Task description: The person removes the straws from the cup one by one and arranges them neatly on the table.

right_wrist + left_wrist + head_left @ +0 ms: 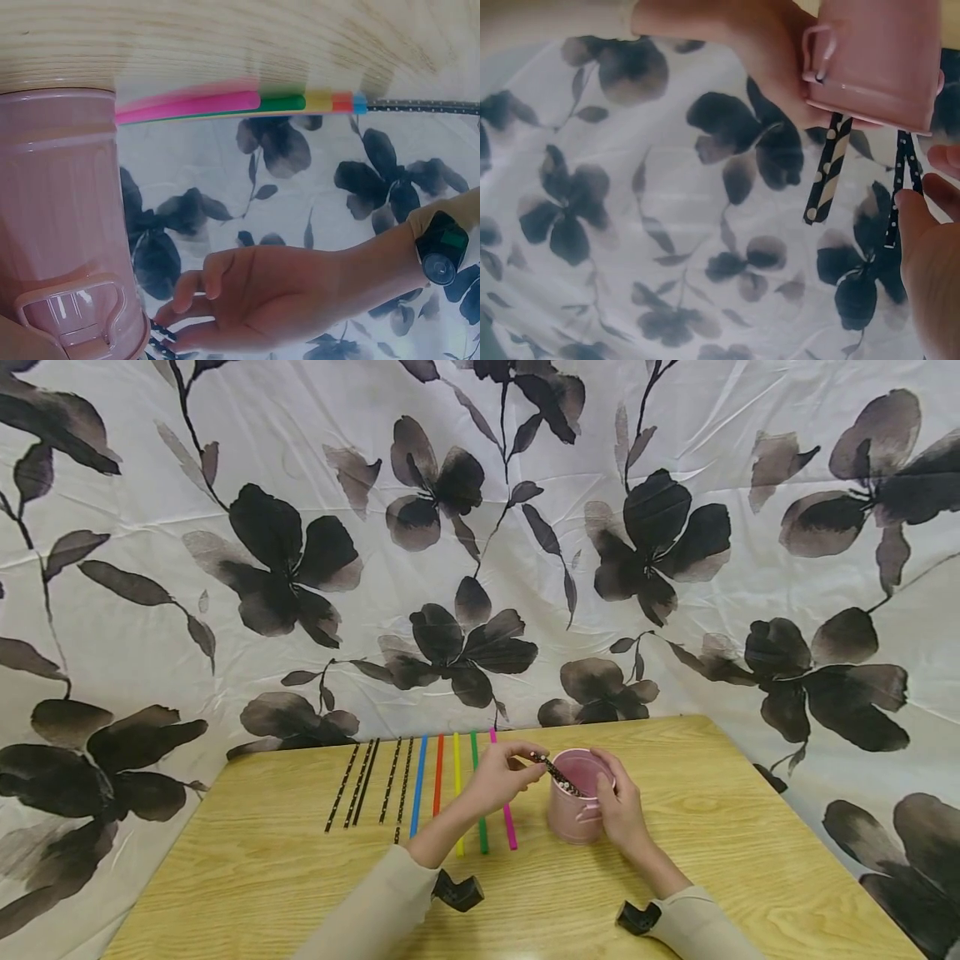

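A pink metal cup [574, 820] with small side handles stands on the table, and my right hand [622, 806] grips its right side. Black patterned straws [564, 780] lean out of the cup's mouth toward the left. Two slim dotted straws [897, 187] and a thicker spotted and striped pair [828, 169] show past the rim in the left wrist view. At the rim's left, my left hand [504, 775] pinches a dotted black straw between thumb and fingers. In the right wrist view the left hand [262, 296] is beside the cup [64, 202], its fingertips at the straw ends.
On the wooden table [247, 868], left of the cup, lie a blue straw [419, 785], red straw [438, 772], yellow straw [457, 768], green straw [482, 831] and magenta straw [511, 827]. Several black patterned straws [362, 781] lie farther left. A floral cloth [465, 560] hangs behind.
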### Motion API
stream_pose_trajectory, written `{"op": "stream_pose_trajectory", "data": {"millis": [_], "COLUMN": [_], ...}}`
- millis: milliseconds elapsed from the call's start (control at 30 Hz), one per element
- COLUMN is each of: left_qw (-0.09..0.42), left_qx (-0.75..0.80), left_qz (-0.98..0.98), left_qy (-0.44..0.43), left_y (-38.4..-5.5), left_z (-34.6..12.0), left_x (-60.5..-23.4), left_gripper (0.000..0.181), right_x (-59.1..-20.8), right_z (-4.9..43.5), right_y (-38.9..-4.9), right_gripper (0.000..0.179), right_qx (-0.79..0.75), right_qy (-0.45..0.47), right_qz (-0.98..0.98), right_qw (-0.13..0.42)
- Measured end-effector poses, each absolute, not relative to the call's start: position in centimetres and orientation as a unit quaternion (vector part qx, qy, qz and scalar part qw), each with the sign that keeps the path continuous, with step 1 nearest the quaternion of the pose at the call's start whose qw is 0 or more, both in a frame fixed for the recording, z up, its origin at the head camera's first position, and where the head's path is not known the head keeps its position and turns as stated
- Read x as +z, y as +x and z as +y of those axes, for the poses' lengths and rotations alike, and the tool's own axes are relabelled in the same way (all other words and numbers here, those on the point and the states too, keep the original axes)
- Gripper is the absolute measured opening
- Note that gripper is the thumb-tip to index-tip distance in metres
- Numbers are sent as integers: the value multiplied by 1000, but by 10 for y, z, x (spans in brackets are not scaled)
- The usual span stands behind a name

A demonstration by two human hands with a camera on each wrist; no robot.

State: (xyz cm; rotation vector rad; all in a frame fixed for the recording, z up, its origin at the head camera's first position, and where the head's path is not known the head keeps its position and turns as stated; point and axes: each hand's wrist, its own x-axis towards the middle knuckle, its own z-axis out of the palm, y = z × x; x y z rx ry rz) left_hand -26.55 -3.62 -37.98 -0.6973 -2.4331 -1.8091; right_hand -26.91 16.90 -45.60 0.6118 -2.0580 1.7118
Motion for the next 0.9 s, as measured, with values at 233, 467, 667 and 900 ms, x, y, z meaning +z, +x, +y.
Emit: {"op": "stream_pose_trajectory", "data": {"millis": [233, 467, 667, 900], "left_qw": [45, 82, 90, 122], "left_qx": [-582, -580, -615, -650], "left_qz": [-783, -782, -756, -718], "left_qy": [-215, -212, -202, -217], "left_y": [-280, -284, -279, -266], "left_z": [-33, -30, -32, -41], "left_x": [-400, -410, -407, -384], "left_gripper": [11, 14, 21, 22], "right_x": [-455, -456, -458, -459], "right_z": [166, 167, 169, 170], "right_y": [-269, -270, -270, -270], "right_gripper": [34, 34, 34, 35], "right_qx": [595, 601, 608, 598], "right_qy": [216, 218, 221, 230], "right_qz": [-740, -739, -736, -740], "right_qw": [225, 214, 199, 206]}}
